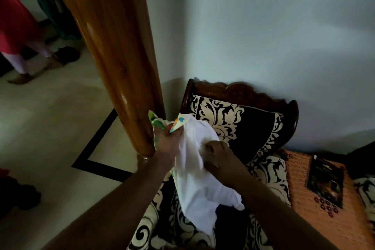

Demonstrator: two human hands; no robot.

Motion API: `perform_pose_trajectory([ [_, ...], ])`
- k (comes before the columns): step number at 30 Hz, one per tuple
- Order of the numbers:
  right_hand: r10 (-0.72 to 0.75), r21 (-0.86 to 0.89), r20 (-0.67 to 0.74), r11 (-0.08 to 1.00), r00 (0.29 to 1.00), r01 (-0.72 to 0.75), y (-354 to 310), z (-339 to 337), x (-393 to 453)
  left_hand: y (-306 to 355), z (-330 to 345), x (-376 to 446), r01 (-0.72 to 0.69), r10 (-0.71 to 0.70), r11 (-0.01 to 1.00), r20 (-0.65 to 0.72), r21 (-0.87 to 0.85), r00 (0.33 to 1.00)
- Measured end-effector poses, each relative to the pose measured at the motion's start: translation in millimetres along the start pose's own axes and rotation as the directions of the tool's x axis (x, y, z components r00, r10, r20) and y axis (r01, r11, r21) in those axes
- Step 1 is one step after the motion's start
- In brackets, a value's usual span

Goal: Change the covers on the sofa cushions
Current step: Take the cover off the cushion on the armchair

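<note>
A cushion cover [194,180] hangs between my hands, white on its inner side with a colourful leafy print showing at its upper edge. My left hand [168,142] grips that printed edge near the wooden pillar. My right hand [219,156] has its fingers curled into the white cloth just to the right. Below and behind them stands the armchair [253,128] with black-and-cream floral cushions and a carved dark wooden back. The lower end of the cover drapes onto the seat cushion [233,227].
A thick polished wooden pillar [121,57] rises just left of my hands. An orange cloth-covered side table [304,189] with a dark book stands on the right. Another person's legs [24,61] are on the pale tiled floor at the far left. The wall is close behind the chair.
</note>
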State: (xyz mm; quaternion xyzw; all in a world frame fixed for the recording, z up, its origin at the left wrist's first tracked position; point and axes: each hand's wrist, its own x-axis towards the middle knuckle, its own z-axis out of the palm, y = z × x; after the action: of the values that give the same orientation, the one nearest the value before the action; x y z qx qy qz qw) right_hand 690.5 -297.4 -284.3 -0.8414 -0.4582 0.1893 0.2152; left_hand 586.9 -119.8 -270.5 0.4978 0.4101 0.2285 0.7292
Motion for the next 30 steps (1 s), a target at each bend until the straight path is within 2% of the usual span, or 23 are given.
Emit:
perform_pose_trajectory([
  [3, -0.018, -0.186, -0.259, 0.982, 0.966, -0.031, -20, 13, 11, 9, 2, -9, -0.021, 0.022, 0.999, 0.05, -0.025, 0.998],
  [5, -0.029, -0.204, -0.365, 0.978, 0.931, -0.049, -30, 13, 15, 16, 0, -11, -0.02, 0.025, 0.997, 0.069, -0.069, 0.997],
  [9, -0.016, -0.262, -0.408, 0.96, 0.913, -0.101, -38, 4, 22, 22, -9, -13, 0.024, -0.008, 0.988, 0.101, -0.154, 0.995],
  [11, -0.054, -0.316, -0.362, 0.946, 0.93, -0.068, -38, 2, 27, 20, -12, -13, 0.032, -0.027, 0.987, 0.032, -0.16, 0.999],
  [14, -0.166, -0.347, -0.277, 0.936, 0.946, 0.063, -34, 4, 28, 20, -15, -12, 0.012, -0.013, 0.998, -0.022, -0.054, 1.0],
  [17, -0.247, -0.347, -0.289, 0.927, 0.925, 0.139, -31, 10, 25, 30, -18, -13, -0.066, 0.069, 0.997, -0.091, 0.034, 0.993],
  [19, -0.271, -0.338, -0.307, 0.927, 0.912, 0.162, -29, 13, 21, 32, -25, -9, -0.179, 0.21, 0.959, -0.128, 0.22, 0.969],
  [21, -0.349, -0.336, -0.344, 0.913, 0.872, 0.232, -24, 15, 18, 28, -35, -4, -0.209, 0.297, 0.879, -0.148, 0.429, 0.943],
  [25, -0.385, -0.169, -0.383, 0.923, 0.84, 0.346, -5, 0, 10, 10, -58, 3, 0.003, 0.216, 0.785, -0.279, 0.619, 0.936],
  [28, -0.317, -0.024, -0.429, 0.94, 0.846, 0.34, 1, -18, 5, -5, -76, 6, 0.167, 0.077, 0.827, -0.403, 0.537, 0.912],
  [30, -0.317, 0.024, -0.446, 0.931, 0.837, 0.365, -4, -27, 3, -4, -77, 4, 0.181, 0.049, 0.838, -0.401, 0.514, 0.915],
])
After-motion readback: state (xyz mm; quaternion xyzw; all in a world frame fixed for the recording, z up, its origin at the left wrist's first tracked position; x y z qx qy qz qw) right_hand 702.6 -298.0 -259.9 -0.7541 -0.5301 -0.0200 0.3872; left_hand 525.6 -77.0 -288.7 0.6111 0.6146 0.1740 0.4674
